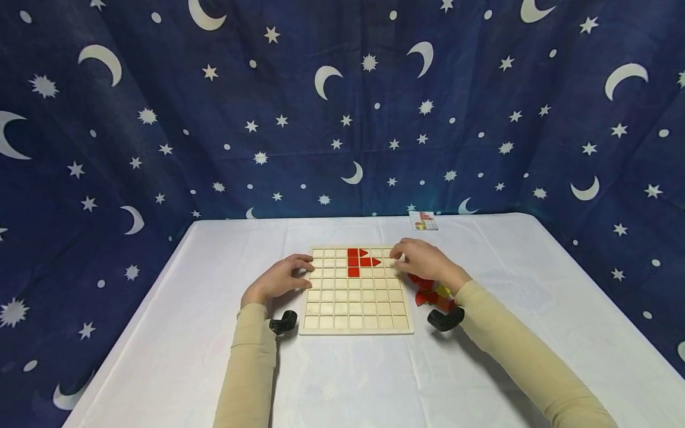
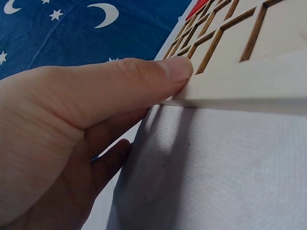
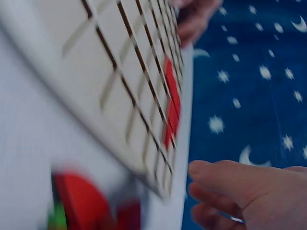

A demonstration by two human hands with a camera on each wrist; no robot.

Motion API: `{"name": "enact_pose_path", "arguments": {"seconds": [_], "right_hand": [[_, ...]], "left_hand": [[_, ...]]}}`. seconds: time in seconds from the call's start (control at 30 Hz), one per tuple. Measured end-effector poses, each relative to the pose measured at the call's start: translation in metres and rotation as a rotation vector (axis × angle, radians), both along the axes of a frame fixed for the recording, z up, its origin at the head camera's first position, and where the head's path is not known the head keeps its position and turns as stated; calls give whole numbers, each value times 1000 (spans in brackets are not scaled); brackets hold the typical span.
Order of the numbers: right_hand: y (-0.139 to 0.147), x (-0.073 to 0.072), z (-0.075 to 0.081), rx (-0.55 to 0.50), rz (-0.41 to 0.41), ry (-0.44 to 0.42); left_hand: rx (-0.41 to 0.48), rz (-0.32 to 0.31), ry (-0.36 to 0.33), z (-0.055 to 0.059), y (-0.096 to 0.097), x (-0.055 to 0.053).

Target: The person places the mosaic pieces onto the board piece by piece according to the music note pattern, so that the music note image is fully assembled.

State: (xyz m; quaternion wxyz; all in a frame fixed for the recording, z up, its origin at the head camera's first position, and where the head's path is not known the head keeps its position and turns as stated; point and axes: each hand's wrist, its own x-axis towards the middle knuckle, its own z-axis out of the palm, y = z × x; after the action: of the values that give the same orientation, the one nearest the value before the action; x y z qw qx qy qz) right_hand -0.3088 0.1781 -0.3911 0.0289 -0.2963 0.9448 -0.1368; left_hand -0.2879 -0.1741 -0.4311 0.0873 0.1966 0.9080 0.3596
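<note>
A pale gridded board (image 1: 355, 306) lies on the white table. Red square and triangle pieces (image 1: 354, 262) sit in its upper middle cells. My left hand (image 1: 280, 278) is at the board's left edge, and in the left wrist view the thumb (image 2: 177, 69) touches the rim while the other fingers extend past it. My right hand (image 1: 425, 260) hovers by the upper right edge, its fingers loosely bent. No piece shows between the right thumb and fingers (image 3: 220, 177) in the right wrist view. Loose red, yellow and green pieces (image 1: 428, 297) lie beneath the right wrist.
A small card (image 1: 423, 220) with a coloured grid pattern lies at the table's back edge. Behind the table (image 1: 214, 249) hangs a dark blue cloth (image 1: 299, 160) with moons and stars. A black wrist camera mount (image 1: 446, 319) juts from the right sleeve.
</note>
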Motion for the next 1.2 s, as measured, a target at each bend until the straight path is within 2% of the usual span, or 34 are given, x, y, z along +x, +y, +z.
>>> {"name": "enact_pose_path", "arguments": {"seconds": [0.2, 0.33, 0.67, 0.83, 1.2], "right_hand": [[41, 3, 7, 39, -72, -167], [51, 7, 5, 82, -81, -221], [53, 17, 2, 163, -89, -247], [50, 17, -2, 208, -108, -231], [51, 16, -5, 145, -142, -189]], "left_hand": [[-3, 6, 1, -1, -1, 0], [-4, 7, 4, -1, -1, 0], [-3, 4, 6, 1, -1, 2], [0, 0, 1, 1, -1, 2], [-3, -10, 16, 0, -1, 0]]}}
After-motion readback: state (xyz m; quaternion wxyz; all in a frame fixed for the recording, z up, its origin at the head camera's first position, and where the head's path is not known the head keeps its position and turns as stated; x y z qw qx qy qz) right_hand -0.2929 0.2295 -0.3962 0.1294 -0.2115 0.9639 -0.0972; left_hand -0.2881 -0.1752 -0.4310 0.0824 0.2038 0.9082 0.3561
